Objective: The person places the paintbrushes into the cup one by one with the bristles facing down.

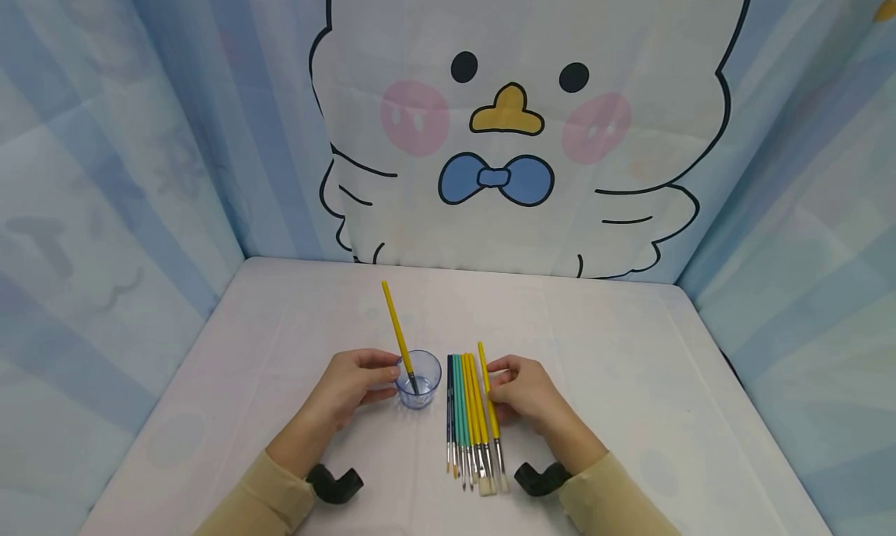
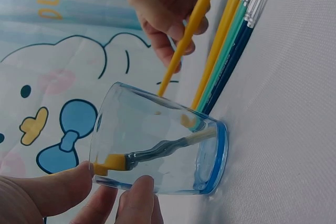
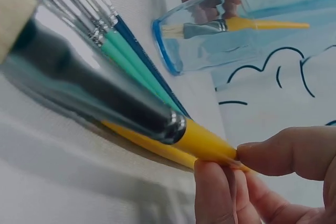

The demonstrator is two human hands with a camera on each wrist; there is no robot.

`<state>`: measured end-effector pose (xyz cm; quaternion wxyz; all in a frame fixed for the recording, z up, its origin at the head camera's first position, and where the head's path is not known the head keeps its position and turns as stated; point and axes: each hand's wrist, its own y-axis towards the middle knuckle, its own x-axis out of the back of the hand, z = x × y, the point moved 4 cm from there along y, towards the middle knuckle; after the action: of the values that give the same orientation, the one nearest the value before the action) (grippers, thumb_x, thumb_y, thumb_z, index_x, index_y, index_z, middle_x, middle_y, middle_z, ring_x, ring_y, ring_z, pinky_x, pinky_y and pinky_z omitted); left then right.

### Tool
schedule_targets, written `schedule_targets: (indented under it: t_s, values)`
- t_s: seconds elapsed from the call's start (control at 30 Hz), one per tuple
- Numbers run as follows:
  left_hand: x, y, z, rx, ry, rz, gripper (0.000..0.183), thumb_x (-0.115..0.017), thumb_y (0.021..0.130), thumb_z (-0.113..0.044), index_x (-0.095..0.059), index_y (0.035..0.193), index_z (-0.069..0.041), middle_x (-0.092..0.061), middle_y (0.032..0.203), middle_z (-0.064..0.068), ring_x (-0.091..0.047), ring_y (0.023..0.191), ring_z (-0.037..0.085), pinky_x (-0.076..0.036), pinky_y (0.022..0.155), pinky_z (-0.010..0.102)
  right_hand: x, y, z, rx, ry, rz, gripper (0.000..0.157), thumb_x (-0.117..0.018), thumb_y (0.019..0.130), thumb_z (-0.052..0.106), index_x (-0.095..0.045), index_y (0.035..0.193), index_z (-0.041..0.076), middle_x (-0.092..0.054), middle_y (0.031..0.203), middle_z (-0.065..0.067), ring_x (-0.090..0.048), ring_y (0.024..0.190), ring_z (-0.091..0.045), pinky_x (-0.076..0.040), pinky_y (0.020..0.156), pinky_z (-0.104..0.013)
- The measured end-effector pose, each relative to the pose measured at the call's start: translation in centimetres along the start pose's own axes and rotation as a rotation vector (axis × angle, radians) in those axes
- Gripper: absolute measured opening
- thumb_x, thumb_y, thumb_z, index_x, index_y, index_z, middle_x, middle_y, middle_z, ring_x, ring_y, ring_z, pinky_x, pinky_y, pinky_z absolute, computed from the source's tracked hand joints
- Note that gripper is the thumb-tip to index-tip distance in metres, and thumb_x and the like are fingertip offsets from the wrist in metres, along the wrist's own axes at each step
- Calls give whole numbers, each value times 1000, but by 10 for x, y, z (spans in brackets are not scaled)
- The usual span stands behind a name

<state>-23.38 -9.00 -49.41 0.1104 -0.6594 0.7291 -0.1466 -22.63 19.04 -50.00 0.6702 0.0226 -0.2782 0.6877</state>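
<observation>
A small clear cup with a bluish base (image 1: 432,382) stands upright on the table, and my left hand (image 1: 350,384) holds its left side between thumb and fingers. Inside it leans a yellow-handled paintbrush (image 1: 395,318), bristles down on the bottom. To the right, my right hand (image 1: 528,388) pinches another yellow paintbrush (image 3: 207,141) by the handle, its bristles toward me. This brush is at the right end of a row of paintbrushes: dark blue ones (image 1: 449,411), teal ones (image 1: 460,411) and other yellow ones (image 1: 474,411), all with bristles toward me.
The pale cloth-covered table (image 1: 602,341) meets a back curtain (image 1: 651,131) printed with a white cartoon duck. Blue and white curtains (image 1: 91,209) close in both sides. Black curved pieces (image 1: 336,485) sit at both wrists, beside beige sleeves (image 1: 259,497).
</observation>
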Motion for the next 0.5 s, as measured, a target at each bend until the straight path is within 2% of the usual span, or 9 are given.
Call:
schedule_targets:
  t_s: [0.27,0.5]
  values:
    - [0,0,0,-4,1,2,29,-72,93,-5,-70,122,-1,-69,120,18,-72,99,24,-66,85,36,5,1,6,-1,105,16,42,-77,84,2,-65,123,11,-64,92,-10,-64,71,-23,-65,64,-33]
    - [0,0,0,3,0,1,29,-73,93,-6,-71,122,-2,-69,120,17,-73,98,23,-66,85,36,7,2,11,-6,149,20,42,-77,85,2,-65,125,11,-64,94,-11,-64,74,-23,-66,66,-35]
